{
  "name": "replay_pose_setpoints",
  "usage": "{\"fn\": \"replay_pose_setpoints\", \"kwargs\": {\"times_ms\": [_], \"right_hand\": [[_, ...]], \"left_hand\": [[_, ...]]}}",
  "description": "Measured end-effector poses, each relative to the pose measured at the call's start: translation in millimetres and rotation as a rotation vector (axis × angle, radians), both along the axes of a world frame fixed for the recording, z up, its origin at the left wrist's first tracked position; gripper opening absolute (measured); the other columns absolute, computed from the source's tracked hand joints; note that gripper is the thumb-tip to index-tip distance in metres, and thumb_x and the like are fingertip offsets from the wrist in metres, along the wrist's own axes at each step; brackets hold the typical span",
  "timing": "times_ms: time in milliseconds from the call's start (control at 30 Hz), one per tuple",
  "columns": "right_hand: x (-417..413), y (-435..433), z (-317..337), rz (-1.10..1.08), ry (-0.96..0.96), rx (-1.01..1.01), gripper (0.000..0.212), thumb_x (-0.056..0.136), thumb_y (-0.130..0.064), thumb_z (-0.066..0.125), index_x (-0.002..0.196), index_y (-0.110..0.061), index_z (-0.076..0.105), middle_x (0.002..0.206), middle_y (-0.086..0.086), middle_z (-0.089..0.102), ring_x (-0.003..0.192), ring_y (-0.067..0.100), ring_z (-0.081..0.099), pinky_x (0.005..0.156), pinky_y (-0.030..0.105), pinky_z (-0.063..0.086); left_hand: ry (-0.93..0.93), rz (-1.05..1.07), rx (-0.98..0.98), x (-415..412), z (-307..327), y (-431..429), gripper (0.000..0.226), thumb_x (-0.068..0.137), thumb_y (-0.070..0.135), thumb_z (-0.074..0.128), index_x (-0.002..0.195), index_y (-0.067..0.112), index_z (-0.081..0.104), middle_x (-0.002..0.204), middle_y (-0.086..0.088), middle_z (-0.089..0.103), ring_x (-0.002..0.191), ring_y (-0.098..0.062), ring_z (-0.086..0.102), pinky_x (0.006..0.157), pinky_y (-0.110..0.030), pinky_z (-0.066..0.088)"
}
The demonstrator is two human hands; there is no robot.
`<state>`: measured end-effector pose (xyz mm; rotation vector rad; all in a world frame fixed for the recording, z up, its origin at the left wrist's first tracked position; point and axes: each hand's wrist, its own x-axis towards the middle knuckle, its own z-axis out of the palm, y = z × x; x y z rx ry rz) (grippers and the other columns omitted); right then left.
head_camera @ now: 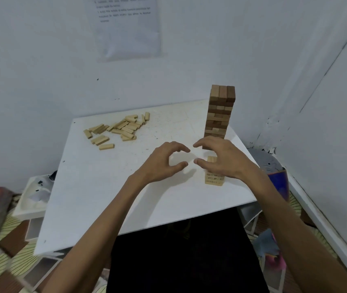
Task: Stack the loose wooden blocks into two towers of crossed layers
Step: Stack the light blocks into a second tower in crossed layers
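A tall tower (220, 112) of crossed wooden blocks stands at the far right of the white table (109, 187). A short tower (213, 178) of pale blocks stands nearer me, partly hidden by my right hand (221, 158). That hand hovers over the short tower with loosely curved fingers and holds nothing. My left hand (164, 163) floats just left of it, fingers and thumb curved in a C, also with nothing in it. A pile of loose blocks (117, 129) lies at the table's far left.
White walls close in behind and to the right, with a paper sheet (128, 28) taped up. A blue-and-grey object (274, 168) sits off the table's right edge. A white box (35, 193) and floor clutter lie to the left.
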<state>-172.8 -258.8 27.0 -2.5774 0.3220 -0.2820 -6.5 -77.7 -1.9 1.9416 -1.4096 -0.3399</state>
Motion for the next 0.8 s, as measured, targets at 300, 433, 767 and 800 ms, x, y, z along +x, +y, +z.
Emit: {"fn": "replay_pose_setpoints", "kwargs": {"times_ms": [300,433,767,800], "right_hand": [[85,56,7,0.170,0.042,-0.041,0.044,0.093,-0.049,0.065,0.134,-0.033,0.057,0.138,-0.016,0.057,0.125,0.009,0.051,0.099,0.031,0.044],[127,79,0,0.229,0.075,-0.051,0.044,0.094,-0.044,0.065,0.135,-0.030,0.057,0.139,-0.013,0.057,0.125,0.011,0.051,0.099,0.034,0.046],[224,96,-32,0.189,0.140,-0.124,0.041,0.095,-0.034,0.064,0.133,-0.019,0.059,0.137,-0.002,0.058,0.127,0.020,0.052,0.096,0.036,0.046],[231,96,-36,0.158,0.134,-0.125,0.041,0.095,-0.033,0.064,0.132,-0.017,0.060,0.135,0.001,0.059,0.125,0.022,0.053,0.095,0.038,0.048]], "left_hand": [[-0.076,0.201,0.038,57,-3,81,0.034,0.093,0.038,0.067,0.126,0.032,0.063,0.123,0.015,0.063,0.115,-0.008,0.055,0.101,-0.039,0.047],[-0.086,0.298,0.069,85,-4,108,0.033,0.094,0.033,0.069,0.126,0.028,0.064,0.122,0.013,0.064,0.114,-0.009,0.056,0.099,-0.036,0.047],[-0.141,0.458,0.197,156,-19,124,0.029,0.092,0.029,0.068,0.120,0.024,0.065,0.124,0.006,0.064,0.118,-0.017,0.056,0.097,-0.043,0.048],[-0.156,0.474,0.212,162,-20,123,0.029,0.092,0.028,0.068,0.120,0.024,0.065,0.126,0.006,0.063,0.120,-0.018,0.055,0.097,-0.044,0.048]]}}
